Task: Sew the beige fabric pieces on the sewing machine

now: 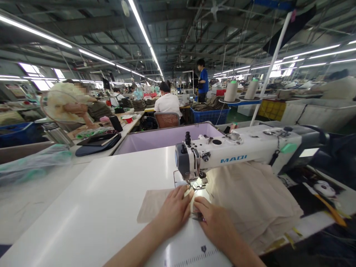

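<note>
A white sewing machine (239, 148) stands on the pale tabletop, its lamp lighting the needle area. Just in front of the presser foot, my left hand (176, 205) presses on a small beige fabric piece (151, 205), fingers together near a light strip. To its right, my right hand (214, 218) is closed, with small dark thread snips (198, 216) held in it and its fingertips at the strip's edge. A large beige cloth (250, 200) lies bunched beneath the machine arm, right of the needle.
Behind the table is a lilac-lined bin (167, 137). Thread cones (230, 91) stand beyond the machine. At left are a fan (66, 104), a steel flask (57, 133) and a dark folder (98, 142). A seated person (168, 102) and a standing person (204, 81) are farther back.
</note>
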Demonstrator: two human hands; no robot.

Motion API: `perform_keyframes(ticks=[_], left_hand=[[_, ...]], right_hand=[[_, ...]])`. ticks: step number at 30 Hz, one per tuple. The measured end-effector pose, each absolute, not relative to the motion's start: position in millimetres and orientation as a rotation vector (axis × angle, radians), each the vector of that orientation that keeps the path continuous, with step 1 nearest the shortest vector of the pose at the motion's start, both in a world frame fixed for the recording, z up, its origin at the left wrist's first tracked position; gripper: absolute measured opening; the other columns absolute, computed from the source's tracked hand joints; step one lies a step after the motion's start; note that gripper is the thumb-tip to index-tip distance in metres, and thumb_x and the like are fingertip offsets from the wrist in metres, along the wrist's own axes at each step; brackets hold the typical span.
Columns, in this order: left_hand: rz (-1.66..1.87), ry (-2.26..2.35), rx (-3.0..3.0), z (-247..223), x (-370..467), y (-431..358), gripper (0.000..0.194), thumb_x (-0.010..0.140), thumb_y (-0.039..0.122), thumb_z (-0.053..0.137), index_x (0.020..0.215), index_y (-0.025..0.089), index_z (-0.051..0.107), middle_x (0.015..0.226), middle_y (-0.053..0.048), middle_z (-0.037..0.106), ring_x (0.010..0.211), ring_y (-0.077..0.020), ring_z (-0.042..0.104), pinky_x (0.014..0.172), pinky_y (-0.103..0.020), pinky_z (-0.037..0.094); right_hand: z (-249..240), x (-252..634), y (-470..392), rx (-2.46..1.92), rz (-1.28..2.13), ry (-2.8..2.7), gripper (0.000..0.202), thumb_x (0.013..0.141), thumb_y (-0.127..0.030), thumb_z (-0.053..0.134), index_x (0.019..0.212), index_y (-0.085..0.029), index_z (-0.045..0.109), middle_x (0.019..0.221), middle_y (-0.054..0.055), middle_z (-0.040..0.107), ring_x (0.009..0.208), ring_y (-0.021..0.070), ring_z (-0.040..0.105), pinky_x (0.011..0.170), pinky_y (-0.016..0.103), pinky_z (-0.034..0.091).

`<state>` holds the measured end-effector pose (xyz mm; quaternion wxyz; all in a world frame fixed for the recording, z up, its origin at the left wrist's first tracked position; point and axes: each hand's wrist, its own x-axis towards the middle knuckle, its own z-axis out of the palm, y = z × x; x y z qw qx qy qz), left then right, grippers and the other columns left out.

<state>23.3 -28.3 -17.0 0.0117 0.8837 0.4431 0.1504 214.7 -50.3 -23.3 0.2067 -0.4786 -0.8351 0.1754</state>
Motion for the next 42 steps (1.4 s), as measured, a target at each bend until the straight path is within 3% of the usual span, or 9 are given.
perform_keyframes(ticks=[18,23,31,42], left_hand=[[0.496,1.382,2.786,-19.0,21.6,-24.7,0.040,0.097,0.020,0.048,0.137,0.019,0.053,0.136,-0.014,0.057,0.128,-0.0307,0.051,0.105,-0.051,0.049],[0.426,1.362,2.830,-17.2,21.6,-34.7,0.039,0.097,0.018,0.050,0.136,0.018,0.053,0.140,-0.015,0.055,0.132,-0.0324,0.049,0.107,-0.052,0.048],[0.336,1.135,2.874,-6.0,22.0,-61.4,0.037,0.097,0.016,0.049,0.134,0.018,0.053,0.130,-0.013,0.063,0.122,-0.0300,0.057,0.102,-0.047,0.054],[0.400,1.170,2.859,-3.8,15.3,-21.4,0.025,0.099,0.020,0.043,0.113,0.017,0.063,0.114,-0.012,0.067,0.110,-0.0274,0.062,0.095,-0.044,0.056]], right_hand=[[-12.1,213.6,-47.6,-1.373,0.438,-2.381,0.032,0.089,-0.006,0.051,0.112,-0.023,0.064,0.122,0.002,0.069,0.095,0.0203,0.070,0.077,0.025,0.051],[-15.4,217.4,-50.6,-1.340,0.459,-2.400,0.034,0.089,-0.007,0.050,0.115,-0.023,0.065,0.123,0.003,0.069,0.099,0.0213,0.070,0.083,0.027,0.052],[-23.6,228.3,-59.3,-1.306,0.503,-2.476,0.051,0.081,-0.004,0.050,0.128,-0.019,0.060,0.138,0.007,0.062,0.111,0.0232,0.067,0.094,0.030,0.051],[-9.1,216.7,-29.1,-1.324,0.453,-2.456,0.040,0.089,-0.010,0.050,0.125,-0.024,0.061,0.132,0.001,0.065,0.102,0.0205,0.069,0.083,0.027,0.051]])
